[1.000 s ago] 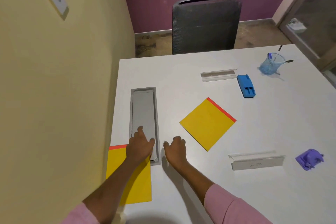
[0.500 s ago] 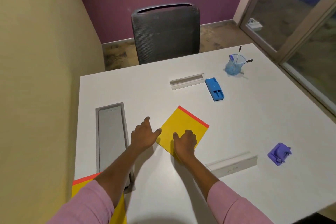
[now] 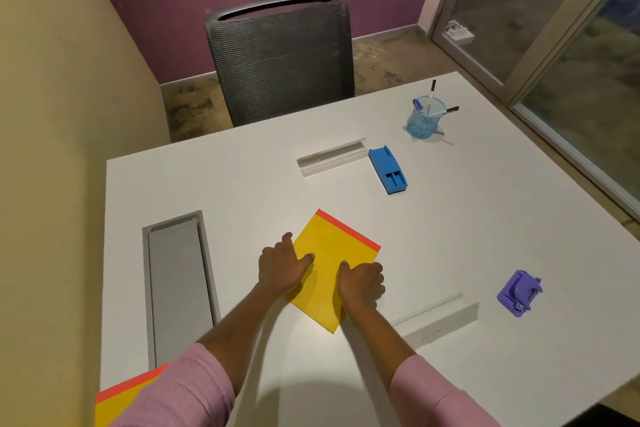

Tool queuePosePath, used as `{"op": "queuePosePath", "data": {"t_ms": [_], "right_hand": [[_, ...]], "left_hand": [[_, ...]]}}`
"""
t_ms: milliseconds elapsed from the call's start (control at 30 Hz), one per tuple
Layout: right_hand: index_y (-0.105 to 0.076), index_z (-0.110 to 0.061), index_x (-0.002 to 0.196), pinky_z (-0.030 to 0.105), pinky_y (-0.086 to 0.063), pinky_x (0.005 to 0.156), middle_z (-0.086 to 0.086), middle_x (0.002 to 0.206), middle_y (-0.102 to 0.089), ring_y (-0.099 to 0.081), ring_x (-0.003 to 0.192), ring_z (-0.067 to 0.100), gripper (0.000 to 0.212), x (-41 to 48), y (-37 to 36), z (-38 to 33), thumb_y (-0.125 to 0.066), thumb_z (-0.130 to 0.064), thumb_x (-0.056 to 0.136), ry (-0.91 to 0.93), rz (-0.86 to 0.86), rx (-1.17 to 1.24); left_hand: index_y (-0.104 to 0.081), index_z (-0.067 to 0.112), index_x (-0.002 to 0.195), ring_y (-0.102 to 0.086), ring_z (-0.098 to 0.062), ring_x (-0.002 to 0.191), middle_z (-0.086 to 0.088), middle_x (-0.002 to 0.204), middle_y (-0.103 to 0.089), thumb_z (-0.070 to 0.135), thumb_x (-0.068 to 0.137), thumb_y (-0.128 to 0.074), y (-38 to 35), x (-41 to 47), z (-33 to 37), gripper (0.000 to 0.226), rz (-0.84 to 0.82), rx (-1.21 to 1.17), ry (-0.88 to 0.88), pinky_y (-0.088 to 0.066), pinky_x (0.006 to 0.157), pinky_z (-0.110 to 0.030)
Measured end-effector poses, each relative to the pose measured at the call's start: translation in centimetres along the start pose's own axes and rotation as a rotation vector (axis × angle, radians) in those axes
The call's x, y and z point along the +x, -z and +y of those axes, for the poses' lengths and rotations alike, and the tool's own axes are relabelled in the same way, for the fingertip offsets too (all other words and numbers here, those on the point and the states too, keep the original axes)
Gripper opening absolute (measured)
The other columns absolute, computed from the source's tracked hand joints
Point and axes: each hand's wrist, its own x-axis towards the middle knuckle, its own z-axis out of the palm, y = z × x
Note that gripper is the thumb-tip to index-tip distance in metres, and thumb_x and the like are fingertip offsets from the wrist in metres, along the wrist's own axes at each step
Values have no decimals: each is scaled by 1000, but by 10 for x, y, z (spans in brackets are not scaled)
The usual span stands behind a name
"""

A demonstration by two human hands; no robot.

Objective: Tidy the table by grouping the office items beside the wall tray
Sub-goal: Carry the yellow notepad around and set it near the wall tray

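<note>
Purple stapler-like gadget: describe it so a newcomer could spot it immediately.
Start at the white table and go to its right side, near the glass door. The small purple plastic gadget lies past the right end of the nearer white channel strip. It is the only purple item there.

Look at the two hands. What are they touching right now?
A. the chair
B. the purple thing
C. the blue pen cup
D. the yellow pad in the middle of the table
D, because the left hand and the right hand both rest on the yellow pad in the middle of the table, far from the other things.
</note>
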Motion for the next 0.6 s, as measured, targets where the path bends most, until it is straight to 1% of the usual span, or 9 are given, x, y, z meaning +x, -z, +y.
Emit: {"op": "queuePosePath", "data": {"t_ms": [233,367,500,600], "right_hand": [[-38,-4,126,47,-45,95,19,130,-50,-50,119,38,58,10,2,-1,-63,-40,88,-65,-15,20],[-41,-2,126,44,-46,94,19,128,-53,-53,117,37,59,14,0,0,-64,-41,88,-56,-35,43],[-50,0,124,41,-45,95,16,126,-56,-53,118,34,60,20,-1,1,-63,-46,88,-50,-72,-28],[-57,-2,115,41,-48,92,17,119,-61,-57,110,34,50,25,-2,2,-68,-41,85,-94,-122,38]], "left_hand": [[-28,15,144,-48,-40,121,-16,135,-51,61,83,-54,-11,8,9,81,29,27,57,-40,97,-48],[-35,11,138,-47,-38,121,-16,133,-50,62,82,-57,-17,12,14,79,46,-23,141,-39,98,-49],[-42,7,129,-46,-38,121,-16,130,-50,61,81,-60,-21,16,14,74,59,-82,214,-38,97,-48],[-46,7,125,-47,-36,119,-16,127,-51,61,80,-62,-20,19,13,72,56,-81,248,-39,96,-47]]}}
